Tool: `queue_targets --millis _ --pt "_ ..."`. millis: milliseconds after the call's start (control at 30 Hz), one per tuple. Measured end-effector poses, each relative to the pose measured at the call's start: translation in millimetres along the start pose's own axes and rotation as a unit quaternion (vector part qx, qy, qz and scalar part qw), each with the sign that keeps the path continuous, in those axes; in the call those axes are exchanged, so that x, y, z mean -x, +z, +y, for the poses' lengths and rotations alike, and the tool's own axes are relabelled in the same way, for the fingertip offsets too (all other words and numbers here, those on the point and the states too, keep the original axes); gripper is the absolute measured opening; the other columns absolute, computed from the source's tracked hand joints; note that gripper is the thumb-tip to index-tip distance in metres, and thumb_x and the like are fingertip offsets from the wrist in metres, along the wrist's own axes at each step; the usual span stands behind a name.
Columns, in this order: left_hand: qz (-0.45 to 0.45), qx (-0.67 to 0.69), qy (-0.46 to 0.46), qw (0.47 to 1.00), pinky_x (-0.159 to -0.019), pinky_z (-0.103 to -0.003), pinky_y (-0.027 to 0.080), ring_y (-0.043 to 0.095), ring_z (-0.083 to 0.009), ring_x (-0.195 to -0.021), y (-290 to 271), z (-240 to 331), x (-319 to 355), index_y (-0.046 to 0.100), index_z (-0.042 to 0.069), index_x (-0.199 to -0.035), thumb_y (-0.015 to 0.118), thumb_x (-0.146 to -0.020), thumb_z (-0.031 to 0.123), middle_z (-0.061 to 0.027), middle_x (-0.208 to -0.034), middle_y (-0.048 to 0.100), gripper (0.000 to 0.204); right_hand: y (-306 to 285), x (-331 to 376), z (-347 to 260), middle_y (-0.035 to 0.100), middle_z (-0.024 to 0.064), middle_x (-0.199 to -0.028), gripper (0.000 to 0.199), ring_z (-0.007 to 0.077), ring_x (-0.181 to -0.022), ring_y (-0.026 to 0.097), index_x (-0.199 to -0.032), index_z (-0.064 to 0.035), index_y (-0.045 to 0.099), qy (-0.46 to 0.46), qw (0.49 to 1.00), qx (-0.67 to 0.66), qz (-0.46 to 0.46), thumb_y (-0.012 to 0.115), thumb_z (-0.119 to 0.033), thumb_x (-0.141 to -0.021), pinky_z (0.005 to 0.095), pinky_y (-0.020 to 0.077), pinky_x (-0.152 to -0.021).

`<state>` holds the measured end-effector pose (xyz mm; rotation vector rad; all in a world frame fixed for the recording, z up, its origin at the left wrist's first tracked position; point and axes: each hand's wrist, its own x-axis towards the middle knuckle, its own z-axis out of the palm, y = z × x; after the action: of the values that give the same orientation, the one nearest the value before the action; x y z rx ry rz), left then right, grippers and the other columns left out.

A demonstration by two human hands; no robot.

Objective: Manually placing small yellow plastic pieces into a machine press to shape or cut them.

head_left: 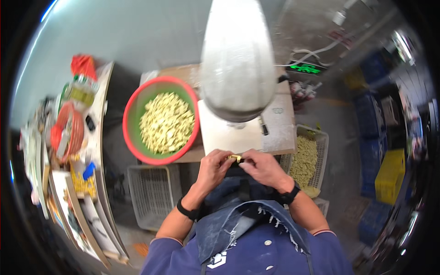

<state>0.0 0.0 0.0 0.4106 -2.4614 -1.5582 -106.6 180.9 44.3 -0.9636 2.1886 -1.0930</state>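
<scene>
My left hand and my right hand meet in front of the table's near edge. Fingertips of both pinch a small, shiny, yellow brass-coloured piece; its exact kind is too small to make out. Just beyond them, a pale flat board lies under the rounded head of a large light-grey machine. To the left stands a green basin with a red rim, heaped with many small pale-yellow pieces. A small black part sits beside the machine's head.
A grey plastic crate is below the basin. At the right, another crate holds similar pale pieces. A cluttered shelf runs along the left. Blue crates and a yellow crate stand far right, near a green-lit display and cables.
</scene>
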Motion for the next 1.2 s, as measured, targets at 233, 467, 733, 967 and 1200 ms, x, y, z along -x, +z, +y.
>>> queue_targets --millis 233,467,733,967,1200 --pt "0.15 -0.081 0.019 0.985 -0.066 -0.037 0.053 0.065 -0.0266 -0.074 -24.3 -72.1 -16.4 0.074 0.002 -0.1 0.076 -0.085 0.011 -0.0128 -0.086 0.066 0.017 -50.9 -3.4 26.7 0.067 0.004 -0.087 0.01 0.0104 -0.076 0.063 -0.103 -0.0007 0.064 0.073 0.967 -0.178 0.165 0.06 -0.009 -0.099 0.0258 0.0517 -0.073" --pt "0.215 -0.127 0.077 0.965 -0.076 -0.042 0.048 0.062 -0.0297 -0.084 -13.4 -91.3 -61.9 0.075 0.006 -0.094 0.077 -0.083 0.015 -0.0092 -0.086 0.067 0.016 -112.1 -53.4 -24.5 0.067 0.0103 -0.107 0.025 0.0167 -0.093 0.064 -0.12 -0.0019 0.058 -0.027 0.93 -0.246 0.273 0.052 -0.022 -0.107 0.0329 0.0519 -0.085" --pt "0.221 -0.195 0.088 0.952 -0.081 -0.038 0.041 0.06 -0.0211 -0.088 9.4 -102.4 -85.8 0.076 0.013 -0.092 0.078 -0.079 0.018 -0.0011 -0.086 0.068 0.015 -117.9 -101.4 -44.4 0.065 0.0106 -0.114 0.034 0.0174 -0.106 0.062 -0.128 0.0008 0.055 -0.07 0.936 -0.281 0.202 0.048 -0.026 -0.108 0.0332 0.0496 -0.095" --pt "0.243 -0.184 0.069 0.95 -0.082 -0.038 0.04 0.059 -0.0212 -0.089 17.8 -103.9 -93.7 0.075 0.013 -0.091 0.079 -0.078 0.022 -0.001 -0.087 0.068 0.016 -151.0 -116.5 -12.8 0.067 0.0072 -0.107 0.022 0.0135 -0.099 0.064 -0.119 -0.0017 0.057 -0.076 0.938 -0.191 0.278 0.051 -0.02 -0.108 0.0287 0.0534 -0.088" --pt "0.279 -0.193 0.077 0.937 -0.079 -0.039 0.04 0.059 -0.0223 -0.086 19.5 -107.7 -94.3 0.071 0.012 -0.076 0.071 -0.08 0.022 -0.0027 -0.078 0.065 0.011 -140.1 -125.4 -7.8 0.063 0.0149 -0.13 0.049 0.0236 -0.115 0.065 -0.138 0.0036 0.049 -0.068 0.947 -0.293 0.114 0.067 -0.014 -0.097 0.0357 0.0524 -0.1"
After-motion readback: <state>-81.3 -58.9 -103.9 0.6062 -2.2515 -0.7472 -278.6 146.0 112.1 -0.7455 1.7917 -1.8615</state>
